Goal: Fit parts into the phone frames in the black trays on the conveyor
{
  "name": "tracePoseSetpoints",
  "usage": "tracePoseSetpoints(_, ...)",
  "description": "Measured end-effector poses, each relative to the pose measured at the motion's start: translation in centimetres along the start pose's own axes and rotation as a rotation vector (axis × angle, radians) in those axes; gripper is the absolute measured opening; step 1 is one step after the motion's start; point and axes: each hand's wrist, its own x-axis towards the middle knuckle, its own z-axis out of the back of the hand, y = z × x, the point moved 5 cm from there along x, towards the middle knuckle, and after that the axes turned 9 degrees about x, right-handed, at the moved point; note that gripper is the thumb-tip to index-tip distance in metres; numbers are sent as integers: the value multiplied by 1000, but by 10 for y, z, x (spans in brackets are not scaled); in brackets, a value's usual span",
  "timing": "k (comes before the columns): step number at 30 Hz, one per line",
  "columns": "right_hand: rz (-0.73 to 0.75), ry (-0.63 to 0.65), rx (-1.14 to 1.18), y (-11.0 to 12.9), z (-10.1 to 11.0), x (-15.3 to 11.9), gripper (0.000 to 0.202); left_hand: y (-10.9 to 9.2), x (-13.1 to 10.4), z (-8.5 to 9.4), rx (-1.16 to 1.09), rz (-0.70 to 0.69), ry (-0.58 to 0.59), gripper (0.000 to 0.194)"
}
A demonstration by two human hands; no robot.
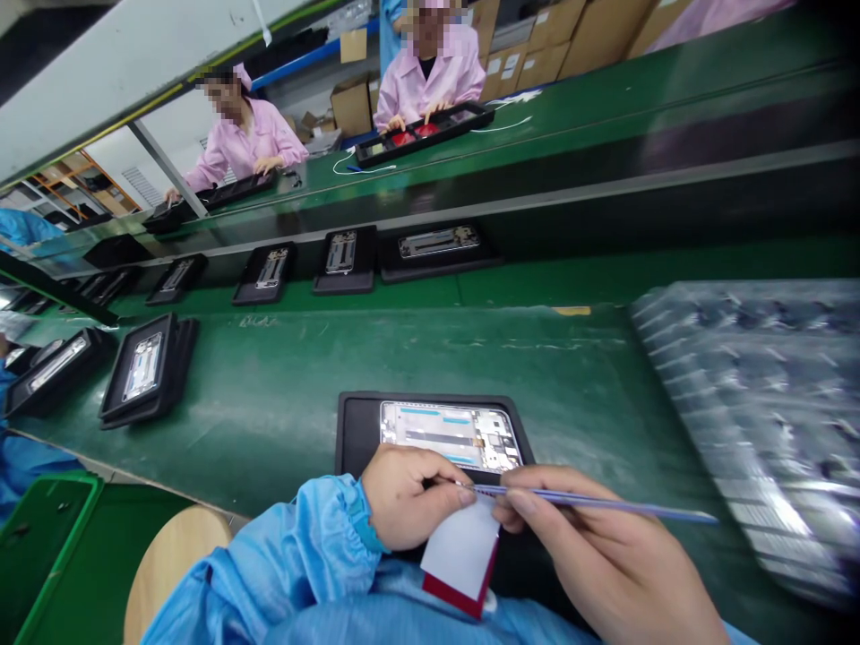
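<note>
My left hand (417,502) is closed in a pinch, with a small white sheet backed by red (460,551) hanging below its thumb and fingertips. Slim blue tweezers (605,503) lie between the thumb and fingers of my right hand (597,546). Their tip meets the left fingertips, where any tiny piece is too small to make out. Just beyond both hands, an opened phone body (450,436) with blue strips and a bared circuit board rests in a black foam tray (359,430). My hands cover the tray's near side.
Clear plastic blister trays (772,385) are stacked at right. More black trays with phone bodies stand at left (141,367) and along the conveyor belt (346,255). Two people in pink work across the line. A wooden stool (171,564) and green crate (50,537) are at lower left.
</note>
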Motion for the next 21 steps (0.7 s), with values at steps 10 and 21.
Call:
tracePoseSetpoints(10, -108, -70, 37, 11, 18, 10, 55, 6, 0, 9, 31, 51, -12, 21)
tracePoseSetpoints(21, -303, 73, 112, -37, 15, 85, 65, 96, -8, 187, 95, 208, -750, 43)
